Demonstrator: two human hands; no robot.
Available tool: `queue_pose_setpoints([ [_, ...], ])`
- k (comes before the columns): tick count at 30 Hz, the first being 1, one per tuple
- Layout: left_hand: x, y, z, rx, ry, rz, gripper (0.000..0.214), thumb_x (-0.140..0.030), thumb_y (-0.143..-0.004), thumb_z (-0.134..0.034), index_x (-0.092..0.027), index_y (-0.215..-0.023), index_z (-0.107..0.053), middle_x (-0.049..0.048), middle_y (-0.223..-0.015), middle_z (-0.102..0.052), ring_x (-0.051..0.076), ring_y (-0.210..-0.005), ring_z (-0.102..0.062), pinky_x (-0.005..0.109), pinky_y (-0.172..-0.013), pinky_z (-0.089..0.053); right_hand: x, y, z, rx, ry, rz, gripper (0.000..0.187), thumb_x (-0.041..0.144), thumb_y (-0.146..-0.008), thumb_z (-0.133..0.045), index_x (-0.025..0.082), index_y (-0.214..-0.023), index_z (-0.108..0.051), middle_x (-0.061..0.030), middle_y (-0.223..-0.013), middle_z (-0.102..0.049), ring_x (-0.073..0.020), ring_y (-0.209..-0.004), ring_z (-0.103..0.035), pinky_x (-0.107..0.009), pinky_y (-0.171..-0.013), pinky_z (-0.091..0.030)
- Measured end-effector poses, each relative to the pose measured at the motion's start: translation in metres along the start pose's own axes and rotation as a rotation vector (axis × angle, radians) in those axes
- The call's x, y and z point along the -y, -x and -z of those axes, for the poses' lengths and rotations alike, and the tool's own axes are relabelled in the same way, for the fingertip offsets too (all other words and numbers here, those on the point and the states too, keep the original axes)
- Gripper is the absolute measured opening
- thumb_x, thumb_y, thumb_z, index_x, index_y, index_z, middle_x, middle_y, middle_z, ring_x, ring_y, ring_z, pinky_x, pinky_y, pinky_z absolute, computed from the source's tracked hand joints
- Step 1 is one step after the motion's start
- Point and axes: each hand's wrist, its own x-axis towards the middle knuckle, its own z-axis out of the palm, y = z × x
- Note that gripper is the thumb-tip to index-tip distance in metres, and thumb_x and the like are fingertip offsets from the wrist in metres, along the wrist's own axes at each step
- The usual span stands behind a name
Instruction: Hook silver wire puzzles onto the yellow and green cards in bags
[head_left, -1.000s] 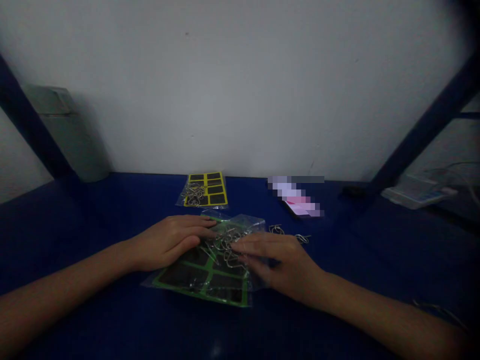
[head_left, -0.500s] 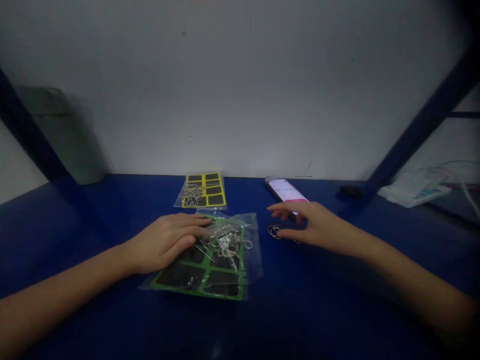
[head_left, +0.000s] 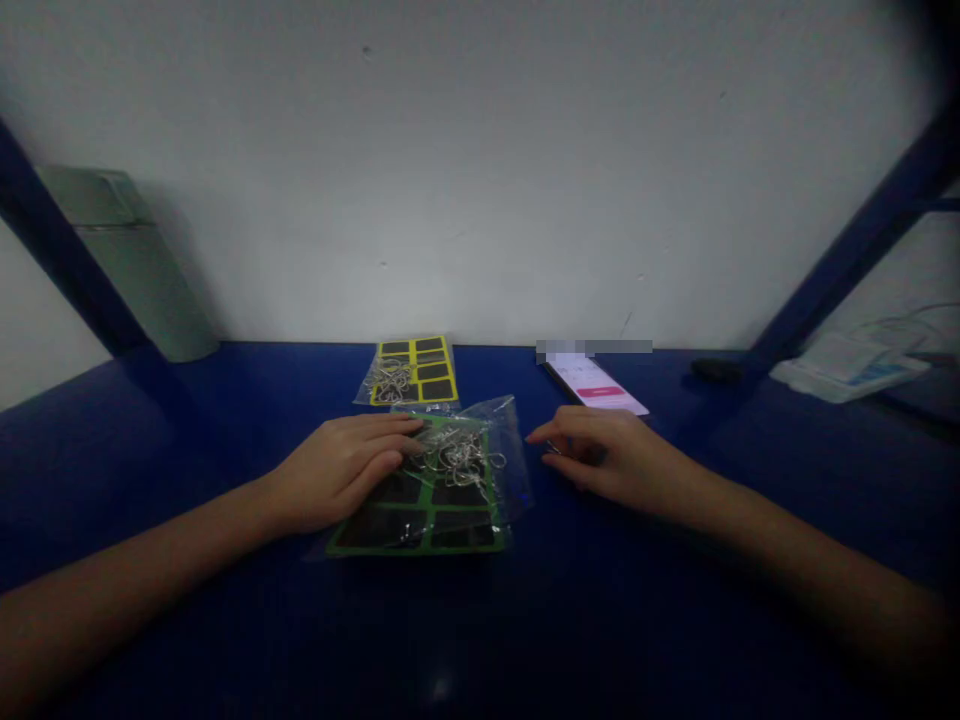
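My left hand [head_left: 337,470] lies flat, fingers stretched, on the left side of a clear plastic bag [head_left: 517,490]. Inside or under that film shows a green-framed sheet with black squares [head_left: 416,545]. A tangled heap of silver wire loops [head_left: 457,455] shows at the bag's upper part, beside my left fingertips. To the right of the bag, my right hand [head_left: 607,450] is curled, thumb and forefinger closing on a small silver wire piece [head_left: 553,447]. Most of this piece is hidden by the fingers.
Behind the green sheet lies a yellow-framed bagged sheet [head_left: 435,372] with more wire loops. A lit phone [head_left: 592,380] rests beyond my right hand. A dark small object [head_left: 716,370] and a white item [head_left: 847,370] lie at right. A greenish cylinder [head_left: 150,270] stands back left.
My right thumb and forefinger have drawn together around the small wire piece, which showed on the table before. My left hand still rests on the bag. The view has shifted slightly.
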Motion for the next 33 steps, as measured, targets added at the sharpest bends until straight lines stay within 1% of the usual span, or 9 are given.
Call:
queue_pose_setpoints([
  [5,0.000,-0.001,-0.001,0.005,0.035,0.002,0.034,-0.026,-0.090,-0.025,-0.018,-0.108,-0.053,0.0042,-0.121,-0.050,0.016,-0.113,-0.044,0.032,-0.097,-0.033,0.014,0.001,-0.005,-0.206,-0.124,0.182,0.012,0.015,-0.078,-0.050,0.016,-0.082,-0.062,-0.0035,-0.074,-0.058,-0.0109,-0.065,-0.054,-0.024,-0.057,-0.045],
  [10,-0.001,-0.001,-0.001,0.022,0.114,-0.002,0.036,-0.026,-0.091,-0.022,-0.018,-0.107,-0.052,0.0042,-0.120,-0.051,0.016,-0.113,-0.044,0.032,-0.097,-0.033,0.027,0.000,-0.017,-0.300,-0.277,0.079,0.009,0.019,-0.076,-0.056,0.019,-0.075,-0.064,-0.0020,-0.072,-0.059,-0.0105,-0.063,-0.055,-0.023,-0.052,-0.045],
  [15,0.000,-0.003,0.001,0.055,0.165,-0.059,0.037,-0.027,-0.091,-0.021,-0.017,-0.109,-0.051,0.0048,-0.121,-0.050,0.016,-0.115,-0.042,0.033,-0.098,-0.032,0.038,-0.006,-0.027,-0.200,-0.429,-0.070,0.011,0.022,-0.073,-0.058,0.020,-0.081,-0.066,-0.0022,-0.079,-0.062,-0.0114,-0.065,-0.058,-0.022,-0.052,-0.047],
  [17,0.001,-0.004,0.002,0.064,0.164,-0.071,0.037,-0.026,-0.091,-0.021,-0.017,-0.111,-0.050,0.0050,-0.122,-0.049,0.016,-0.115,-0.041,0.033,-0.098,-0.032,0.043,-0.006,-0.029,-0.147,-0.439,-0.023,0.017,0.022,-0.075,-0.056,0.021,-0.089,-0.065,-0.0030,-0.087,-0.064,-0.0135,-0.076,-0.059,-0.025,-0.062,-0.049],
  [20,0.002,-0.004,0.004,0.067,0.148,-0.099,0.035,-0.026,-0.090,-0.023,-0.017,-0.113,-0.049,0.0046,-0.124,-0.047,0.016,-0.117,-0.040,0.034,-0.099,-0.031,0.045,-0.005,-0.029,-0.071,-0.384,0.142,0.026,0.017,-0.078,-0.052,0.020,-0.102,-0.060,-0.0028,-0.099,-0.065,-0.0126,-0.092,-0.058,-0.027,-0.080,-0.047],
  [24,0.004,-0.005,0.008,0.073,0.107,-0.131,0.034,-0.025,-0.089,-0.025,-0.015,-0.112,-0.049,0.0059,-0.127,-0.044,0.018,-0.118,-0.038,0.036,-0.099,-0.032,0.036,-0.004,-0.016,-0.034,-0.244,0.286,0.025,0.013,-0.081,-0.046,0.020,-0.100,-0.060,-0.0018,-0.097,-0.066,-0.0101,-0.090,-0.059,-0.023,-0.080,-0.046],
  [27,0.004,-0.007,0.010,0.093,0.053,-0.147,0.035,-0.026,-0.089,-0.026,-0.015,-0.114,-0.048,0.0067,-0.127,-0.043,0.019,-0.118,-0.039,0.037,-0.097,-0.033,0.021,-0.003,0.001,0.032,-0.152,0.204,0.021,0.021,-0.080,-0.049,0.021,-0.097,-0.062,-0.0018,-0.089,-0.067,-0.0116,-0.081,-0.061,-0.023,-0.070,-0.048],
  [30,0.005,-0.007,0.009,0.079,0.003,-0.157,0.035,-0.026,-0.089,-0.027,-0.015,-0.114,-0.048,0.0070,-0.127,-0.044,0.019,-0.117,-0.039,0.037,-0.096,-0.035,0.005,0.000,0.020,0.069,-0.071,0.022,0.020,0.027,-0.078,-0.051,0.021,-0.093,-0.063,-0.0026,-0.085,-0.067,-0.0134,-0.074,-0.061,-0.025,-0.062,-0.048],
  [33,0.006,-0.007,0.007,0.066,-0.023,-0.171,0.034,-0.026,-0.089,-0.027,-0.015,-0.113,-0.048,0.0073,-0.127,-0.044,0.019,-0.117,-0.039,0.036,-0.096,-0.035,-0.009,0.002,0.036,0.105,0.002,-0.111,0.030,0.037,-0.074,-0.054,0.020,-0.098,-0.061,-0.0039,-0.078,-0.065,-0.0152,-0.066,-0.059,-0.027,-0.056,-0.046],
])
